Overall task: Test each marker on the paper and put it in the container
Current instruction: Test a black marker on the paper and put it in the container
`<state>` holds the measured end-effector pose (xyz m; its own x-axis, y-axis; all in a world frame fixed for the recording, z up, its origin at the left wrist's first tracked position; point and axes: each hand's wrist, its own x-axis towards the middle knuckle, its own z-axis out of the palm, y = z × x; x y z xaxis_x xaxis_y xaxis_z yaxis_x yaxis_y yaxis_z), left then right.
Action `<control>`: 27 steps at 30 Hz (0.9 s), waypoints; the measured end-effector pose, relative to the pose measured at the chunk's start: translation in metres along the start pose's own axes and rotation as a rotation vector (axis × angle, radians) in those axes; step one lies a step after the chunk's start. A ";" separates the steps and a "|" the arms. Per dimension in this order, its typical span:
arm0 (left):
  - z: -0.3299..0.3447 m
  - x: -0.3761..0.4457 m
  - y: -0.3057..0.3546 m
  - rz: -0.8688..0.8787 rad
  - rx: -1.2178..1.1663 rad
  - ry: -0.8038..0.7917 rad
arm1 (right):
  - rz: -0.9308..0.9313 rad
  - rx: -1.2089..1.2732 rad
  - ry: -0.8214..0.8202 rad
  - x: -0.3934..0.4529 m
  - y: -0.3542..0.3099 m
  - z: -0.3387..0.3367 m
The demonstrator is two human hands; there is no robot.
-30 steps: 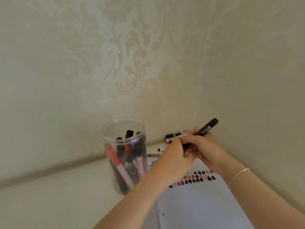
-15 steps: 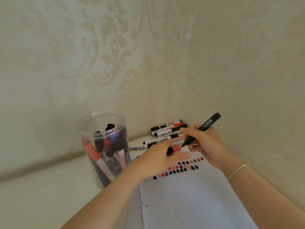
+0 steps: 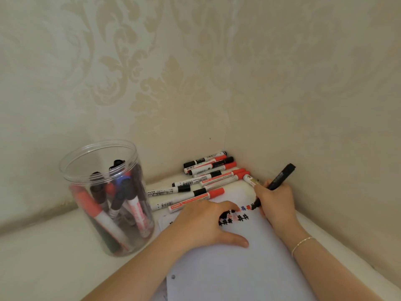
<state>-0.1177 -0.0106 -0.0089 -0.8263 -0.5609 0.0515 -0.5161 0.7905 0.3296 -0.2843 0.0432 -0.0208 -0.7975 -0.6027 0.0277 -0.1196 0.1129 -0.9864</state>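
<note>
My right hand grips an uncapped black marker and its tip touches the white paper at the right end of a row of black, red and blue test marks. On the sheet's upper left part my left hand rests flat, with its fingertips covering some marks. The clear plastic container stands upright to the left, holding several red, black and blue markers. Behind the paper, several capped markers lie in the corner.
The white tabletop meets two patterned walls at the far right corner, just behind the marker pile. The right wall runs close alongside my right arm. A thin bracelet is on my right wrist.
My right hand lowered the marker tip from above the pile onto the paper. My left hand moved off the marker and settled flat on the sheet. The view tilted down.
</note>
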 end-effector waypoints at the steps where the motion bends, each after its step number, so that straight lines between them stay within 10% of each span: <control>1: 0.000 0.001 0.000 0.001 0.000 0.003 | -0.016 -0.041 0.006 0.000 0.001 0.002; 27: 0.002 0.001 -0.002 -0.009 -0.005 -0.026 | -0.083 -0.256 -0.026 -0.002 0.008 0.006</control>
<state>-0.1177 -0.0120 -0.0114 -0.8272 -0.5613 0.0243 -0.5224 0.7844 0.3345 -0.2799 0.0409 -0.0293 -0.7634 -0.6383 0.0993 -0.3326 0.2566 -0.9075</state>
